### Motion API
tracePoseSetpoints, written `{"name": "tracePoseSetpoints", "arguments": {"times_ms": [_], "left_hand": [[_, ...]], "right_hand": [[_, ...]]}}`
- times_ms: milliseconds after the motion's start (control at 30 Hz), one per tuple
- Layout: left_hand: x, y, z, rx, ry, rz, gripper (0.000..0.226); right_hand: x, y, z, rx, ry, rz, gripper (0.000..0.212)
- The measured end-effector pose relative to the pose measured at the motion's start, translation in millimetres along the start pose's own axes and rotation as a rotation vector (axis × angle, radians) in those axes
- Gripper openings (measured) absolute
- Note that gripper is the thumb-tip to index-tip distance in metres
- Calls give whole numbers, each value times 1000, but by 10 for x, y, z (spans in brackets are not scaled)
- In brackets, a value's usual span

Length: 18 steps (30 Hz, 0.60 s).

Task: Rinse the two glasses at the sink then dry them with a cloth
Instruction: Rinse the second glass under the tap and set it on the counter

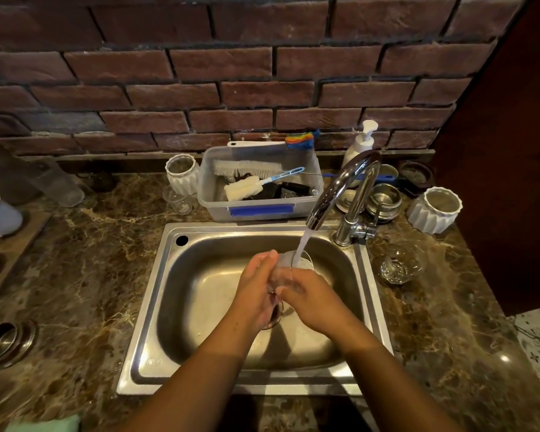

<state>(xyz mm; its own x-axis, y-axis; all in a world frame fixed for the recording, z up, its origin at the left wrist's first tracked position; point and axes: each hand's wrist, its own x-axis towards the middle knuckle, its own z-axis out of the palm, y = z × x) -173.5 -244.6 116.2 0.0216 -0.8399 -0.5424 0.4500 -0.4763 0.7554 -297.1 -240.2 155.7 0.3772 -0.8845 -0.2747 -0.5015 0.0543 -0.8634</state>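
The glass (286, 266) is tilted over the sink (156, 307), mouth up and away from the person, under water (303, 244) running from the tap (340, 188). Both hands have a grip on it. The left hand (258, 285) cups its left side, fingers close together, gently curved and pointing away. The right hand (312, 299) wraps the lower end from the right, fingers curled round it. Both forearms reach in from the near edge, wrists almost meeting over the drain.

Glasses, counted: one in the grip; a second glass (401, 266) upright on the bench (85, 275) just right of the grip, past the sink rim; a small glass (180, 199) beyond and left, beside a plastic tub (256, 210) of brushes. Two white ribbed pots stand on the bench, one (183, 173) beyond-left, one (435, 208) beyond-right. One soap pump (360, 143) stands behind the tap. One green cloth (47, 425) lies well to the near left of the grip, at the bench edge
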Motion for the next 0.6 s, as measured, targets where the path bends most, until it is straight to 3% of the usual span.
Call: {"name": "tracePoseSetpoints", "arguments": {"times_ms": [133,233,300,467,533,600], "left_hand": [[11,64,-64,-140,-10,-282,41],[49,126,-91,-71,6,-382,44],[70,121,-61,-37,22,-313,38],[76,-50,-30,267,23,167,26],[78,-95,-73,291,6,179,27],[93,-57,-84,196,-24,53,37]], "right_hand": [[-8,28,-160,-360,-128,-182,31],[50,98,-220,-546,-109,-256,26],[63,154,-149,-420,-53,-223,24],[66,69,134,609,145,271,18],[88,39,125,607,141,303,19],[99,42,42,313,76,122,22]]}}
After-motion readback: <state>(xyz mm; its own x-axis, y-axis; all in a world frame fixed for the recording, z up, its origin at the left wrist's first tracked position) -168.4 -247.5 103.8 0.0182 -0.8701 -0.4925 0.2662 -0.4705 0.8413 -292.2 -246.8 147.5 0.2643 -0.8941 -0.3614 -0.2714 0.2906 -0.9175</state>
